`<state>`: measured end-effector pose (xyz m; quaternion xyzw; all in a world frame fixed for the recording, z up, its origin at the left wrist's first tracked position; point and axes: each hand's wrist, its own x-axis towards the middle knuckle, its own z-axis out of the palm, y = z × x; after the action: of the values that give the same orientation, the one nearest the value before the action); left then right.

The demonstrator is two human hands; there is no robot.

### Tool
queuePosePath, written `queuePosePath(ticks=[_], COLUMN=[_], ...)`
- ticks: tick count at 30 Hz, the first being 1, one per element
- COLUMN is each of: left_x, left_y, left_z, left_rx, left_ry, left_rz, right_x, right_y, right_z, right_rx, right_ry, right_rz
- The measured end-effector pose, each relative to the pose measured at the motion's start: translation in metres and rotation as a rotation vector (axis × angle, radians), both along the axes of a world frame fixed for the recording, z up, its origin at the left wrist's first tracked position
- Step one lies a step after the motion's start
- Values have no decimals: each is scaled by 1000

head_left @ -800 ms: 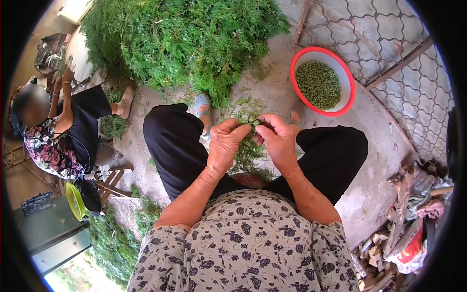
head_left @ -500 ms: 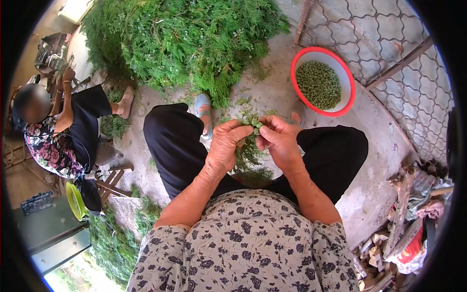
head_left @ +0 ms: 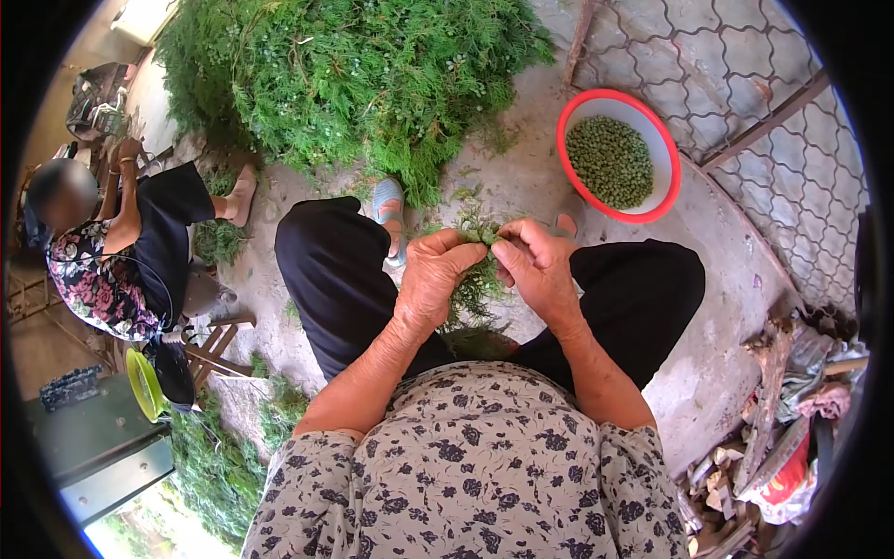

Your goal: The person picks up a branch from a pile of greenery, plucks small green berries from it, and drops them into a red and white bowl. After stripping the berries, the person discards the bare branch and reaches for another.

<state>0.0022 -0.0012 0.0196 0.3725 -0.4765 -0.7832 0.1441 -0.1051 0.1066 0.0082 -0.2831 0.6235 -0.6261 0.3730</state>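
The left hand [head_left: 430, 279] pinches a sprig [head_left: 475, 284] between thumb and forefinger; the right hand's [head_left: 535, 272] thumb and forefinger close in at its top, though whether they grip a berry cannot be told. The sprig hangs between and below the hands, and looks light, limp and easily torn, best held by its stem. Beyond the right hand sits a basin [head_left: 632, 218] of berries [head_left: 610, 163]; beyond the left, a leafy pile [head_left: 354, 84].

Concrete floor [head_left: 689, 373]: heap of green branches [head_left: 345, 84], far centre; red-rimmed basin [head_left: 619, 156], far right; firewood [head_left: 722, 494], near right.
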Motion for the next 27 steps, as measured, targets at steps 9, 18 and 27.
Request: queuePosePath(ticks=[9, 18, 27], left_x=[2, 3, 4], left_y=[-3, 1, 2], left_z=[1, -6, -8], left_rx=[193, -134, -215], left_ry=[46, 47, -20], left_rz=[28, -17, -109], right_x=[-10, -9, -6], right_y=[8, 4, 4], right_z=[-10, 3, -4], right_rx=[-221, -175, -46], right_ry=[-631, -588, -289], right_rz=[136, -9, 39])
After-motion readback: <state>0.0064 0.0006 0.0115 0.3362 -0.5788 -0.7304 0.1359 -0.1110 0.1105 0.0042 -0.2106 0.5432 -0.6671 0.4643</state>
